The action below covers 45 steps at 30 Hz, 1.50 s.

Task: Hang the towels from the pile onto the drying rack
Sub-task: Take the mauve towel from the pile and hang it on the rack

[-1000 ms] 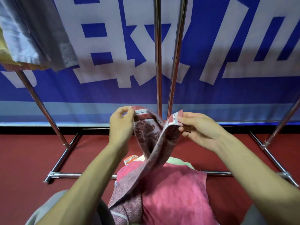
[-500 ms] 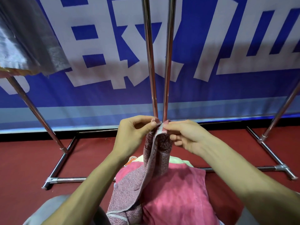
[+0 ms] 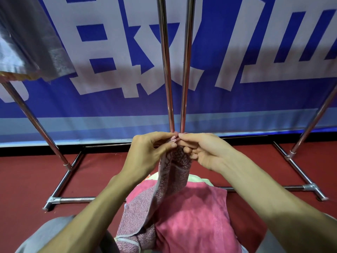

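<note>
Blue banner (image 3: 237, 99) with white characters behind, red floor (image 3: 27, 189) below. Far left: grey towel (image 3: 32, 42) already draped on drying rack (image 3: 165, 70). Left hand (image 3: 145, 154) pinches top edge of patterned towel (image 3: 173, 176). Right hand (image 3: 206, 152) pinches same edge; hands touch, just below rack's twin centre bars. Towel hangs bunched, tail resting on pink pile (image 3: 191, 216) beneath. Risks: narrow pinch slips, edge drops; bunched cloth goes over rail twisted; lifted tail drags pink towel off pile onto floor.
</note>
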### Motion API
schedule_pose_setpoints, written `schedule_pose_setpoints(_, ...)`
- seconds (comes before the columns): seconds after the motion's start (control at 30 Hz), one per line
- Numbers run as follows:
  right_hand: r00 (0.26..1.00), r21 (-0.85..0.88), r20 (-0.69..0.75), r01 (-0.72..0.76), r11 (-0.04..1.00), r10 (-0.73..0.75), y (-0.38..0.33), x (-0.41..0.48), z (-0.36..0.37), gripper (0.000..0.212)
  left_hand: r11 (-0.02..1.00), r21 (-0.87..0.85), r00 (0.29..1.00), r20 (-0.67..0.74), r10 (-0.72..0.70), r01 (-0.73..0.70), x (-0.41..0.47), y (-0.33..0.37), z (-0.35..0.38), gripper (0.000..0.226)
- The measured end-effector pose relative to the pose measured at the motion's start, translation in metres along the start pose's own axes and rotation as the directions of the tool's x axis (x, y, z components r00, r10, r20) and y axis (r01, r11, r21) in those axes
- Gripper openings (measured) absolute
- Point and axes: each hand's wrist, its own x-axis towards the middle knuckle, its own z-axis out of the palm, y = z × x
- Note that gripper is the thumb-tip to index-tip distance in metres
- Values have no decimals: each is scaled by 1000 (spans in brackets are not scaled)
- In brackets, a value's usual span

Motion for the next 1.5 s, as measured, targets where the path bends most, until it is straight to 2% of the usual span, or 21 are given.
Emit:
schedule_pose_setpoints(0.07, 999, -38, -3, 42, 998, -43, -3, -3, 1, 11, 999, 39, 999, -27, 29, -28, 2, 0, -2, 18)
schedule_pose_setpoints(0.13, 974, -243, -95, 178, 954, -206, -6, -6, -3, 13, 998, 55, 999, -44, 14, -12, 4, 0, -5, 12)
schedule_pose_setpoints(0.17, 928, -429, -158, 242, 870, -337, -7, -5, -7, 15, 999, 34, 999, -43, -13, 14, 5, -1, -7, 11)
schedule_pose_setpoints(0.2, 858, -612, -197, 271, 743, -475, -6, -2, -11, 17, 999, -14, 998, -32, -52, 51, 5, -2, -9, 12)
schedule_pose_setpoints(0.23, 797, -716, -194, 284, 638, -572, -6, 1, -14, 17, 992, -83, 995, -10, -99, 98, 5, -2, -11, 14)
schedule_pose_setpoints(0.27, 787, -741, -160, 303, 599, -596, -6, 5, -15, 17, 977, -158, 990, 20, -142, 143, 5, -1, -11, 17)
schedule_pose_setpoints(0.33, 866, -636, -30, 369, 678, -500, -2, 8, -8, 28, 946, -260, 981, 69, -181, 193, 2, 0, -13, 19)
schedule_pose_setpoints(0.4, 927, -542, 128, 362, 758, -352, 3, 5, 4, 45, 928, -314, 979, 96, -179, 201, 1, 3, -12, 18)
schedule_pose_setpoints(0.5, 931, -571, 271, 360, 738, -244, 8, 3, 10, 78, 925, -331, 982, 51, -182, 188, -1, 3, -14, 15)
schedule_pose_setpoints(0.57, 923, -565, 325, 365, 740, -208, 8, 4, 7, 86, 938, -298, 981, -26, -193, 177, 0, 0, -17, 12)
schedule_pose_setpoints(0.63, 897, -607, 376, 427, 670, -231, 8, 1, 2, 68, 949, -266, 974, -100, -205, 172, 1, -3, -19, 10)
schedule_pose_setpoints(0.73, 849, -742, 438, 527, 415, -295, 13, 2, -5, 24, 956, -229, 956, -187, -227, 182, 2, -5, -20, 10)
schedule_pose_setpoints(0.8, 830, -803, 405, 524, 284, -384, 15, 3, -6, 24, 959, -201, 937, -245, -248, 201, 3, -9, -19, 10)
schedule_pose_setpoints(0.83, 820, -808, 378, 519, 279, -430, 14, 3, -6, 27, 957, -193, 924, -279, -263, 214, 4, -11, -19, 11)
schedule_pose_setpoints(0.93, 801, -747, 309, 538, 390, -513, 13, 4, -6, 35, 932, -244, 869, -357, -343, 268, 8, -17, -19, 13)
schedule_pose_setpoints(0.97, 781, -731, 306, 559, 392, -544, 14, 4, -5, 38, 920, -269, 854, -365, -370, 284, 9, -18, -20, 14)
schedule_pose_setpoints(1.03, 731, -749, 326, 587, 309, -600, 16, 4, -5, 33, 903, -308, 840, -363, -403, 301, 10, -18, -18, 15)
schedule_pose_setpoints(1.1, 714, -778, 340, 579, 244, -612, 17, 4, -4, 26, 892, -337, 836, -356, -418, 302, 11, -17, -16, 15)
schedule_pose_setpoints(1.2, 740, -803, 354, 554, 221, -571, 16, 4, -4, 19, 891, -348, 840, -353, -412, 291, 11, -15, -13, 17)
schedule_pose_setpoints(1.37, 785, -820, 407, 539, 191, -467, 15, 9, -13, 35, 906, -315, 848, -361, -389, 282, 15, -17, -12, 20)
schedule_pose_setpoints(1.5, 821, -829, 430, 524, 196, -375, 8, 7, -24, 22, 920, -250, 843, -381, -379, 300, 19, -20, -16, 18)
